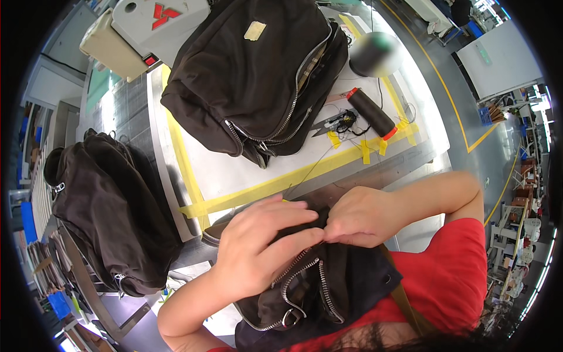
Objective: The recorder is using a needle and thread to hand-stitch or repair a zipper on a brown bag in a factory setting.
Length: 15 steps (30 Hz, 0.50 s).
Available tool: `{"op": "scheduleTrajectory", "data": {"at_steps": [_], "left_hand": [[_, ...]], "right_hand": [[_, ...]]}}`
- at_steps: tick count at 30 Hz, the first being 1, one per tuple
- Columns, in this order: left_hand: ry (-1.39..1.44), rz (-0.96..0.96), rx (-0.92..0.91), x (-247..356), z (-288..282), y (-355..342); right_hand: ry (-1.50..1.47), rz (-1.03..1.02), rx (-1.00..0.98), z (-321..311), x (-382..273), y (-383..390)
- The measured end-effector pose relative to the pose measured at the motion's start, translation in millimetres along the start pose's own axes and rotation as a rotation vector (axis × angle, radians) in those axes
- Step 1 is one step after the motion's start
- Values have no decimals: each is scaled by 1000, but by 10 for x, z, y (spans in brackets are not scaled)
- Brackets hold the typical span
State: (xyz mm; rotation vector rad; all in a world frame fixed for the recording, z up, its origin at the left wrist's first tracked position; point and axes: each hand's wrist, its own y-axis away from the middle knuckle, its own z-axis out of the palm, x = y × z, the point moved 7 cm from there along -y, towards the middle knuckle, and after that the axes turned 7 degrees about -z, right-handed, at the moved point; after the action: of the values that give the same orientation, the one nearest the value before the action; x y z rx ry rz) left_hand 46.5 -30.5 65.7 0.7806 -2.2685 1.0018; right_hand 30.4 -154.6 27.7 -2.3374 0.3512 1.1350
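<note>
A dark brown bag with silver zippers rests on my lap, against a dark apron. My left hand lies over its upper edge, with thumb and fingers to either side of a fold of its fabric. Touching the left thumb tip, my right hand is closed in a pinch at the same edge. Whatever is between the right fingertips is hidden. Beyond my hands, a larger dark brown backpack with silver zippers lies on the white table sheet. Another dark brown bag stands at the left.
On the right of the table are a dark thread spool with red ends, a blurred thread cone, small scissors and tangled black thread. Yellow tape borders the sheet. A sewing machine stands at the far left.
</note>
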Motion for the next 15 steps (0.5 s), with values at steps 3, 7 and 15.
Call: {"op": "scheduleTrajectory", "data": {"at_steps": [3, 7, 15], "left_hand": [[-157, -177, 53, 47, -230, 21], [288, -616, -465, -95, -87, 191], [528, -924, -401, -192, 107, 319]], "right_hand": [[27, 20, 23, -1, -12, -6], [55, 32, 33, -2, -41, -51], [137, -37, 24, -51, -86, -111]]}}
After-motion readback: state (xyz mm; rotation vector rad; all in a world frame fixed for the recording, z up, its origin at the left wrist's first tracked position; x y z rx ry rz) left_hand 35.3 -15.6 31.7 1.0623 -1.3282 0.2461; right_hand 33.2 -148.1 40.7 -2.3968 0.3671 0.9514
